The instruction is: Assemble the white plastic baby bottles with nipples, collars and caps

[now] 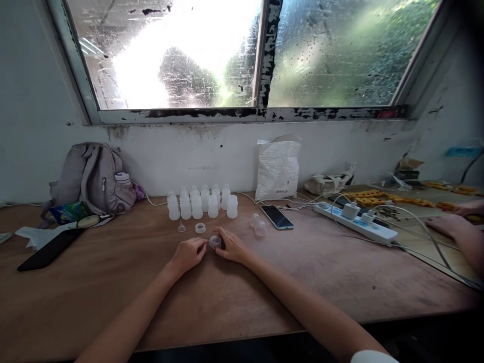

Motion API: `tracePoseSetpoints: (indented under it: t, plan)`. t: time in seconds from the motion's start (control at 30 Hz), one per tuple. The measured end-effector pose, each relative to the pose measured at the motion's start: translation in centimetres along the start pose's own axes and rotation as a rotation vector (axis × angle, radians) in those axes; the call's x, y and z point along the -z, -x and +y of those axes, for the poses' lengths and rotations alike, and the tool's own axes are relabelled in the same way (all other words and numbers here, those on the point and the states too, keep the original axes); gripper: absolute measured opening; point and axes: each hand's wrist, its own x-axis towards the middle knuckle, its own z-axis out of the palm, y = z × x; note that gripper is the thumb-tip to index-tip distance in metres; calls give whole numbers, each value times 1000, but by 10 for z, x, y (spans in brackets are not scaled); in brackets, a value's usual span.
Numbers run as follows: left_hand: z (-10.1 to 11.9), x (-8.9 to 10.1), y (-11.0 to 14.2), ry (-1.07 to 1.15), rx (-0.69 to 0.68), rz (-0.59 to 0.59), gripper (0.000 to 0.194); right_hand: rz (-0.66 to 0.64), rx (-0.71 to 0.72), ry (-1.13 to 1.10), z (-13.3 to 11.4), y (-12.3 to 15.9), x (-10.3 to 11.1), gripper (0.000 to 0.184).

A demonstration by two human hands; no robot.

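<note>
On the wooden table, a translucent bottle collar (pixel 215 242) stands between my two hands. My right hand (pixel 231 246) curves round its right side, thumb and fingers closed on it. From the left, my left hand (pixel 190 253) has its fingers bent together, the tips meeting the collar's left edge. What may lie inside the collar is too small to make out. Just beyond are a second collar ring (pixel 200 228) and a clear bottle teat (pixel 182 227). Frosted baby bottles (pixel 196 207), several of them, stand upright in rows behind. Two clear domed caps (pixel 260 230) sit to the right.
A phone (pixel 277 217) and a white power strip (pixel 355 223) with cables lie to the right. Against the wall stand a white plastic bag (pixel 278 169) and a grey backpack (pixel 93 176). A black flat case (pixel 51 249) lies left. Another person's hand (pixel 446 224) shows far right.
</note>
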Motion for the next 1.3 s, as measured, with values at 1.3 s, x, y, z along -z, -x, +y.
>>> tracePoseSetpoints:
  t: [1.3]
  plan:
    - [11, 6, 0, 151, -35, 26, 33, 171, -310, -679, -10, -7, 0, 16]
